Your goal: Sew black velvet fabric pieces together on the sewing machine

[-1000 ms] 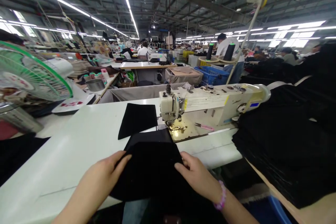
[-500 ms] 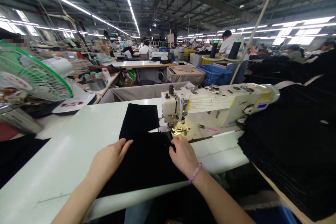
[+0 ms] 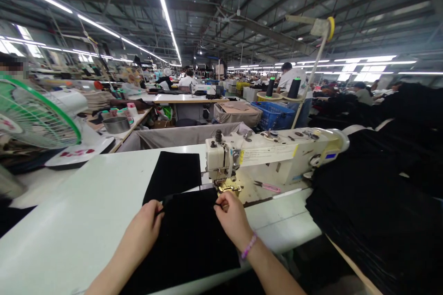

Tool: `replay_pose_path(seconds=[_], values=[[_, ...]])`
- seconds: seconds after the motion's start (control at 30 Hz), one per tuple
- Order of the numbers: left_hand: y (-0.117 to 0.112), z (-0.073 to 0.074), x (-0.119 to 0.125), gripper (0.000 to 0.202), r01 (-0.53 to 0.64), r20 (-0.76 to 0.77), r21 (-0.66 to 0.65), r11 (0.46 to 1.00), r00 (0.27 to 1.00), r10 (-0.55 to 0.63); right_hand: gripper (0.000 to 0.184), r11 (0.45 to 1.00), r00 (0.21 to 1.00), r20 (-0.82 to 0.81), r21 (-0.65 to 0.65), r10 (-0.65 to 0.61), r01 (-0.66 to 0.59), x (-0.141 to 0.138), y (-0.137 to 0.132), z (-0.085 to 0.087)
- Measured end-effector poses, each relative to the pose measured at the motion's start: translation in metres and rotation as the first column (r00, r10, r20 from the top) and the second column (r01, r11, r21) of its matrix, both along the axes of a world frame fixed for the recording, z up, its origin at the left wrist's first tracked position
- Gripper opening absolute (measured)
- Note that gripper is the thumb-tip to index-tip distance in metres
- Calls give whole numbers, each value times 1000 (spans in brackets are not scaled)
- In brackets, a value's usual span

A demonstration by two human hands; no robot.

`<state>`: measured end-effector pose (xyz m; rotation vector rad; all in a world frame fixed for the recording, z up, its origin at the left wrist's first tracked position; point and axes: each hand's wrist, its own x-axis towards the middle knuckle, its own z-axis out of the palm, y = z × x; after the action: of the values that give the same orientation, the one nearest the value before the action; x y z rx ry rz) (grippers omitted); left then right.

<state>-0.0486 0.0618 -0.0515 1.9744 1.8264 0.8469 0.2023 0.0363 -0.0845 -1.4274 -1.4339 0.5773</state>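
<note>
A black fabric piece (image 3: 190, 235) lies on the white sewing table (image 3: 79, 221) in front of me. My left hand (image 3: 145, 226) pinches its upper left corner, fingers closed. My right hand (image 3: 232, 217), with a pink bead bracelet on the wrist, grips its upper right edge just in front of the presser foot (image 3: 228, 187) of the cream sewing machine (image 3: 273, 152). A second black fabric piece (image 3: 175, 171) lies flat behind, left of the machine head.
A big heap of black fabric (image 3: 380, 203) fills the right side. A green-rimmed fan (image 3: 31, 115) stands at the left. Pink snips (image 3: 266, 187) lie on the machine bed. Thread cones (image 3: 294, 87), a blue crate (image 3: 275, 115) and other workers are behind.
Both hands slid the near black piece forward toward the presser foot. They went from lying flat on it to pinching its top edge.
</note>
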Motion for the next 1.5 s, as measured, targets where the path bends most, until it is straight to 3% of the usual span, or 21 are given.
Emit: replay_pose_path(seconds=[0.07,0.17,0.23,0.3,0.37,0.47,0.6,0.77,0.87,1.13,1.5], values=[[-13,8,6,15,-32,299,-36,999,953,42,19,999,995,-100,-13,32,-34,9,-13,1],[-39,26,18,32,58,696,-209,976,710,106,32,997,935,-353,-59,23,-47,24,-35,8],[-53,34,26,40,118,829,-212,970,548,114,41,994,872,-487,-110,-59,5,33,-46,13],[-63,39,33,40,114,877,-167,979,471,95,48,987,855,-499,-146,-138,74,38,-54,17],[-69,40,37,37,94,884,-135,986,461,77,50,982,867,-465,-143,-179,126,41,-59,19],[-77,41,39,31,29,855,-71,997,516,46,45,980,865,-461,-107,-196,165,44,-62,17],[-85,48,42,27,-38,833,-4,999,552,24,43,976,783,-583,-143,-217,164,46,-64,14],[-89,55,47,31,-79,916,-145,986,367,164,46,965,607,-751,-230,-259,127,42,-69,23],[-91,58,50,36,-85,923,-209,974,312,225,44,964,549,-793,-241,-264,115,40,-73,32],[-93,60,49,39,-98,913,-195,976,345,217,45,963,551,-790,-240,-268,125,40,-79,36],[-88,65,52,38,-176,886,-185,967,397,242,46,967,619,-744,-193,-254,165,46,-75,31]])
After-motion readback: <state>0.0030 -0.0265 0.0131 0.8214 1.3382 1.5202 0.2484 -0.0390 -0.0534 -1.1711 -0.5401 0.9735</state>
